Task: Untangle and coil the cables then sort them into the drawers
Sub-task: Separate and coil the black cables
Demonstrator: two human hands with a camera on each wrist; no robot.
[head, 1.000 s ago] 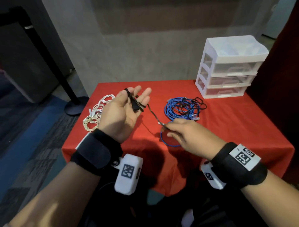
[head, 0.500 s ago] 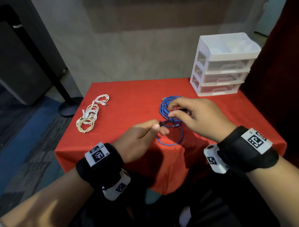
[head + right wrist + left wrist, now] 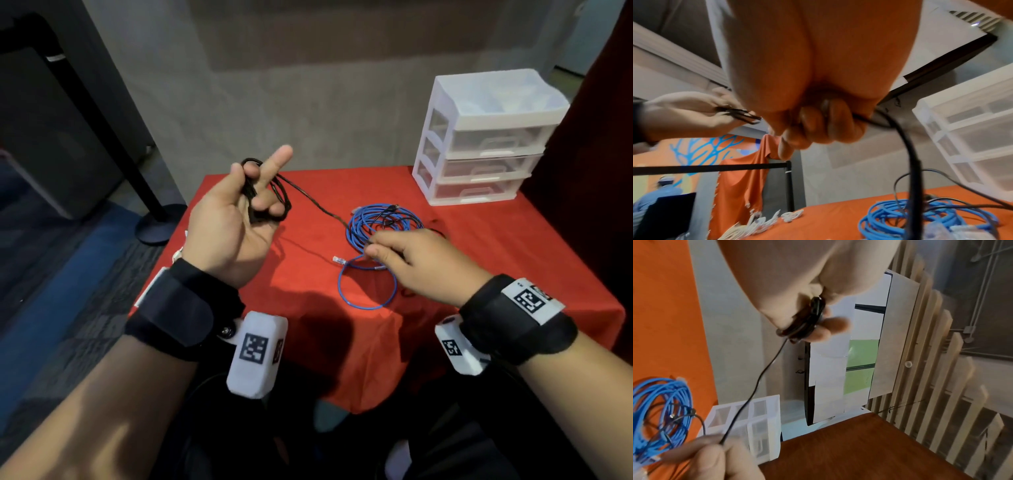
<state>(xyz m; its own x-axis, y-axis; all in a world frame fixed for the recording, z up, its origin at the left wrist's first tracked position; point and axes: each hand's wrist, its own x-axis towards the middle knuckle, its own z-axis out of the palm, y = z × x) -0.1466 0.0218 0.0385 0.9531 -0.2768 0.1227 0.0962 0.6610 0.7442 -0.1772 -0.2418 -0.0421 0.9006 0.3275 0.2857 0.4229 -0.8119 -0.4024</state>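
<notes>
The left hand [image 3: 233, 226] is raised palm-up above the near left part of the red table [image 3: 496, 246]; several loops of the black cable [image 3: 308, 198] hang wound round its fingers, the thumb pressing the loops against them while the forefinger sticks out straight. From the coil the black cable runs taut and slanting down to the right hand [image 3: 421, 263], which hovers low over the table and pinches the cable between thumb and forefinger, the other fingers curled under; beyond the pinch the cable trails on into the blue cable [image 3: 376, 226]. The blue cable lies in a loose coil at the middle of the table, just past the right hand, with one wide loop and a clear plug lying nearer the front edge; black strands cross its top. A white drawer unit [image 3: 486, 137] with three closed drawers stands at the far right corner; white cables [image 3: 764, 225] lie on the table's left side, well apart from the blue coil.
</notes>
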